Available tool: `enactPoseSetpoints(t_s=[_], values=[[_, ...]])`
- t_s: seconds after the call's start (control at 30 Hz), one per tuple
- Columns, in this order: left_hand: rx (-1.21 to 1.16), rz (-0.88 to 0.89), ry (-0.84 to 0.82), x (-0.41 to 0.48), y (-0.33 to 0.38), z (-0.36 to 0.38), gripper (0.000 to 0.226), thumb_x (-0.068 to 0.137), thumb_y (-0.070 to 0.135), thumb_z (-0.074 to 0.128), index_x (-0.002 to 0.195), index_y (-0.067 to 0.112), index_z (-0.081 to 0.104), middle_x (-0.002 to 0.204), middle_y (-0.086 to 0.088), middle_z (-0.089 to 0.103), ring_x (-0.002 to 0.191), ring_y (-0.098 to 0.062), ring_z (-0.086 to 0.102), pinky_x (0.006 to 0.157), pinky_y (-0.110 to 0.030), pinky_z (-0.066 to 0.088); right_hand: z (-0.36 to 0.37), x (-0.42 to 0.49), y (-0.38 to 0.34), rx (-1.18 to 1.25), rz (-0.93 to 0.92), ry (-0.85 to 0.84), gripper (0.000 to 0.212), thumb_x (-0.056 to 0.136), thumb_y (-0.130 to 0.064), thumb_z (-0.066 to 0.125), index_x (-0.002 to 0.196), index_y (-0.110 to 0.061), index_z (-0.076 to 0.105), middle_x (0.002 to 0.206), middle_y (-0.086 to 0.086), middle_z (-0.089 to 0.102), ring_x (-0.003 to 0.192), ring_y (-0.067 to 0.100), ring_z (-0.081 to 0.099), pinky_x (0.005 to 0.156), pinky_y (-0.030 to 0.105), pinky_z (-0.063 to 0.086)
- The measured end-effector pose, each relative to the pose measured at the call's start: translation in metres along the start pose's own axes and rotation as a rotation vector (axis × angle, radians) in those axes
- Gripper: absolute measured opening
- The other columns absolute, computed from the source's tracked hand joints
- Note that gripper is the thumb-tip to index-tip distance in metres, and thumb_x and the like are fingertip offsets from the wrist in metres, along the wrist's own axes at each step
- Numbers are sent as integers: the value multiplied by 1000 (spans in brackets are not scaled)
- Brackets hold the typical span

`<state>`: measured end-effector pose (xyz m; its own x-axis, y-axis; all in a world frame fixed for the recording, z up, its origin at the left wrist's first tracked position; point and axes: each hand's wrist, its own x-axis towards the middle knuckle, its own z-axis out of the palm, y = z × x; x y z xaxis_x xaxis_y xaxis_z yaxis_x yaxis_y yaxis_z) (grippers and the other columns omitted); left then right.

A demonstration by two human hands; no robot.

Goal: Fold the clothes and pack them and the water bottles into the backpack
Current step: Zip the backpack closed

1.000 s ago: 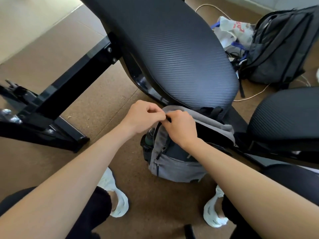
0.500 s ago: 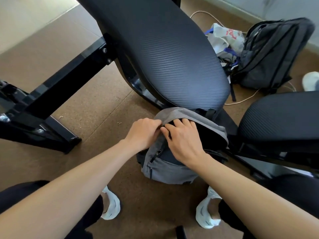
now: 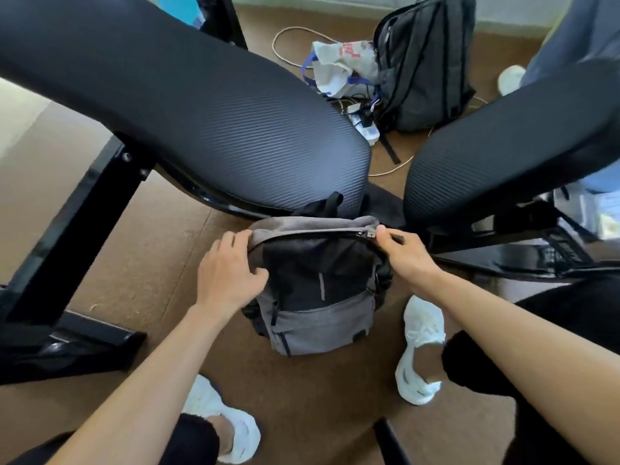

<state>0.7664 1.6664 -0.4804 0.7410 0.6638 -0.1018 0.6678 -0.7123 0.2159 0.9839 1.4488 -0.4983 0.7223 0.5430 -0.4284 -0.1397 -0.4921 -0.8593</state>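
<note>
Left hand (image 3: 228, 273) on backpack (image 3: 318, 317), right hand (image 3: 406, 256) seemingly on zipper pull (image 3: 365, 234).

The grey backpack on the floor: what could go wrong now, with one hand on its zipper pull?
1. The right hand pinches the zipper pull close to the right top corner of the grey backpack. At that bend the slider may catch the fabric and jam.
2. Only the left hand steadies the bag, gripping its left top corner. A hard tug to the right might tip or drag it.
</note>
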Motion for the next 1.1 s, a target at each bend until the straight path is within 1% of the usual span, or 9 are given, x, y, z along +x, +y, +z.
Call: enactPoseSetpoints(t_s=[0.07,0.13,0.27,0.37,0.5,0.63,0.87,1.0,1.1], values=[[-46,145,138,0,28,-1,68,77,40,67,140,18,52,125,-4,57,115,-28,54,94,-42,50,1,-1,-5,86,-34,5,33,106,-39,50,94,-26,79,99,-2,78,98,14,69,89,34,53],[-44,339,223,4,57,1,67,80,44,65,141,20,55,131,-3,58,122,-27,51,100,-41,45,2,-3,-9,157,-47,-1,33,106,-36,51,93,-24,79,100,1,78,99,15,70,92,36,54],[10,515,171,17,100,17,62,91,47,63,147,22,52,139,1,59,129,-23,52,105,-41,40,5,-5,-11,216,-98,-25,28,106,-31,52,101,-25,79,102,1,79,102,12,73,92,30,58],[35,493,133,29,113,25,54,91,42,67,140,20,58,123,1,67,113,-23,63,89,-40,46,2,-3,-12,200,-122,-17,26,106,-30,53,104,-24,78,103,0,79,104,14,72,93,31,56],[-99,447,180,42,121,25,27,88,38,74,104,16,72,88,0,66,85,-24,63,67,-38,48,-10,5,-3,55,-98,97,29,105,-35,53,103,-22,78,98,-2,77,97,12,68,87,30,50],[-228,390,177,42,120,21,20,90,34,74,99,15,72,88,1,65,88,-22,61,69,-34,46,-5,20,26,-53,0,212,41,106,-40,48,87,-16,76,87,1,73,85,14,63,70,27,42],[-334,306,225,43,98,11,13,89,23,77,95,12,72,85,0,63,87,-23,58,73,-36,46,3,46,111,-167,395,226,48,102,-55,42,74,-22,64,93,10,73,86,31,67,80,40,54],[-369,303,240,42,92,10,13,89,21,78,94,11,72,85,0,63,86,-21,57,74,-35,46,10,64,165,-143,618,120,49,99,-56,48,98,-10,65,98,18,74,61,27,70,61,36,61],[-362,297,241,43,91,9,13,89,22,77,94,12,71,85,4,61,85,-19,56,72,-33,45,16,69,177,-65,612,206,55,95,-57,54,101,-5,72,90,15,76,66,30,73,73,48,64]])
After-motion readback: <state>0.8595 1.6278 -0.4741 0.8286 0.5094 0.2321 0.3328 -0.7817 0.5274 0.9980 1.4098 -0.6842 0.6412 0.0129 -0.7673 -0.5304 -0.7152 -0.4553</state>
